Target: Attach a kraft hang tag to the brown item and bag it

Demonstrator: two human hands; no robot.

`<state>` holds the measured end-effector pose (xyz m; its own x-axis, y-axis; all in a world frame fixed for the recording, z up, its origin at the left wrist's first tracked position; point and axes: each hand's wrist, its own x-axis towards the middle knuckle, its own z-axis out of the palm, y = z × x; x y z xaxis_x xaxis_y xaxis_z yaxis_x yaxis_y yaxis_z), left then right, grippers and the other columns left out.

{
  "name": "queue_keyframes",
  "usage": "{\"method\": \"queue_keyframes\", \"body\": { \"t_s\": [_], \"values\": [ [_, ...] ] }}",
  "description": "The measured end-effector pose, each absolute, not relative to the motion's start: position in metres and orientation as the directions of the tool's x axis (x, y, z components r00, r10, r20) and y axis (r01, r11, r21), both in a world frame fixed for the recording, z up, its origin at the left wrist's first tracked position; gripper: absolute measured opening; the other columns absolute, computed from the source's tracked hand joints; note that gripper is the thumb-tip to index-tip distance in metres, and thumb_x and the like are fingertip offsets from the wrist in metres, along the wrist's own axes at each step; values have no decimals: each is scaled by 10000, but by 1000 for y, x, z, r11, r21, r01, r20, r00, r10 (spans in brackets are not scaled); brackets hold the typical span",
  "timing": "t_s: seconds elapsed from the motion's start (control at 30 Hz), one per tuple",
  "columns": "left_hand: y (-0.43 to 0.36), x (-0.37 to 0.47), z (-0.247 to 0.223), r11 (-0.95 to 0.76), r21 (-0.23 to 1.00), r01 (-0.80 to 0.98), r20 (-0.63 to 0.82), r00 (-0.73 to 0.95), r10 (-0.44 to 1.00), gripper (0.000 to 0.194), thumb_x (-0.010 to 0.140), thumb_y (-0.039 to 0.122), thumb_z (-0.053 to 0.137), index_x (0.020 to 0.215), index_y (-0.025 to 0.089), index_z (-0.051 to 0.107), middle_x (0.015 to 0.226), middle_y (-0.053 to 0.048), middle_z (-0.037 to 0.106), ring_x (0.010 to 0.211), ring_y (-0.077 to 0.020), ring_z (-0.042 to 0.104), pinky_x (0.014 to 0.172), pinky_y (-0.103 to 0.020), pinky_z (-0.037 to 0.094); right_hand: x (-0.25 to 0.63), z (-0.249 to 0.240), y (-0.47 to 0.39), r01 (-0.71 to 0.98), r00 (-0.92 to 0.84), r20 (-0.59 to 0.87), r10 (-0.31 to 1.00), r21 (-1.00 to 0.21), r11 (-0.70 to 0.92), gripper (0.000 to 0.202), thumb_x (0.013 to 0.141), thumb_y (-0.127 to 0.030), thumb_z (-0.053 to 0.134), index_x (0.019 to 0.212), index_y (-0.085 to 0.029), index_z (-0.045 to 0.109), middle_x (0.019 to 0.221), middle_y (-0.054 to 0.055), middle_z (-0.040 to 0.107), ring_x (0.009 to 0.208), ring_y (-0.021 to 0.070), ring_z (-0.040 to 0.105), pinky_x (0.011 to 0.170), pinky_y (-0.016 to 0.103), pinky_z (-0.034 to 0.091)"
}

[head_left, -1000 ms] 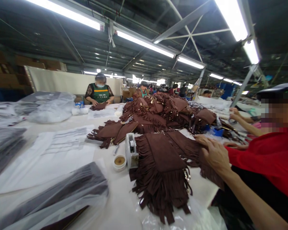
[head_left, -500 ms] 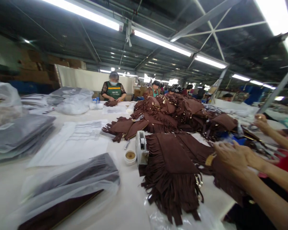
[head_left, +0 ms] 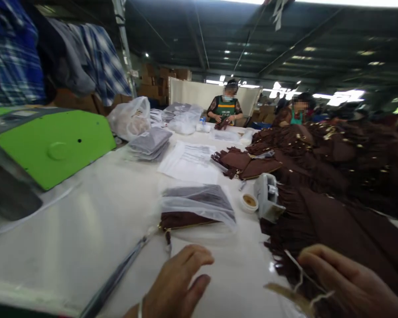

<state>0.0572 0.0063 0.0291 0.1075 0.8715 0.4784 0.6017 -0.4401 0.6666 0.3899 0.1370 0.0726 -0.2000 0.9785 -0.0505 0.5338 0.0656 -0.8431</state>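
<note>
My left hand [head_left: 177, 282] is low in the middle, thumb and fingers apart, with nothing in it. Just beyond its fingertips lies a brown zip pouch [head_left: 185, 219] partly inside a cloudy plastic bag [head_left: 199, 205]. A dark strap-like strip [head_left: 116, 276] runs from near its corner toward the front edge. At the lower right, the fingers of my right hand [head_left: 348, 278] are closed on a thin white string [head_left: 296, 265]. A tan strip-like tag [head_left: 287, 293], blurred, hangs beside that hand. Brown fringed bags [head_left: 338, 221] lie behind my right hand.
A white tape dispenser [head_left: 267, 196] and a small round tub [head_left: 250, 202] stand beyond the pouch. White sheets [head_left: 189, 161] and stacked grey bagged goods [head_left: 151, 143] lie farther back. At the left is a green machine [head_left: 66, 145]. A co-worker [head_left: 225, 106] handles a brown piece opposite.
The view has swung left, bringing the green machine and hanging clothes into sight. My hands now show low in front. The hands earlier at the far right, whose I cannot tell, are no longer there.
</note>
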Motion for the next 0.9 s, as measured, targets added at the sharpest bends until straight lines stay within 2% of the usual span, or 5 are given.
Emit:
{"method": "queue_keyframes", "body": {
  "t_s": [0.13, 0.3, 0.43, 0.67, 0.9],
  "values": [
    [15, 88, 39, -250, 953, 171, 221, 173, 960, 658, 766, 422, 755, 1335, 211, 499, 1340, -105, 558, 1219, -282, 517, 1052, -361, 397, 275, 72, 87, 453, -561, -162, 812, -881, 138, 390, 813, -619, 559, 765, -245, 656, 665, -1, 585, 601, 149, 523, 567, 237, 463],
    [9, 78, 21, 67, 980, -186, -18, 254, 967, 631, 832, 739, 459, 871, 145, 669, 659, -5, 569, 591, -141, 552, 562, -231, 449, 211, 73, 72, 369, -707, -250, 661, -928, 43, 415, 839, -613, 537, 821, -206, 616, 632, -29, 504, 581, 122, 468, 547, 229, 394],
    [-7, 44, 12, 131, 981, -141, -109, 152, 982, 646, 798, 767, 481, 830, 141, 635, 518, 48, 449, 425, -85, 399, 438, -188, 344, 200, 65, 75, 416, -755, -301, 583, -907, 70, 346, 826, -530, 591, 893, -192, 623, 580, -72, 392, 546, 96, 353, 515, 216, 292],
    [-30, 6, 14, 123, 979, -164, -100, 140, 985, 492, 892, 590, 518, 865, 117, 647, 602, 3, 547, 558, -117, 526, 582, -217, 399, 188, 54, 71, 628, -717, -503, 482, -766, 135, 149, 771, -310, 620, 688, -191, 585, 553, -62, 425, 512, 86, 365, 473, 211, 245],
    [-33, -13, 0, 31, 981, -193, -53, -112, 992, 432, 936, 519, 477, 855, 139, 664, 856, -54, 666, 834, -182, 584, 809, -294, 423, 199, 71, 78, 450, -846, -410, 340, -892, 44, 381, 825, -594, 593, 774, -234, 707, 769, 33, 624, 748, 186, 540, 707, 288, 431]
  ]
}}
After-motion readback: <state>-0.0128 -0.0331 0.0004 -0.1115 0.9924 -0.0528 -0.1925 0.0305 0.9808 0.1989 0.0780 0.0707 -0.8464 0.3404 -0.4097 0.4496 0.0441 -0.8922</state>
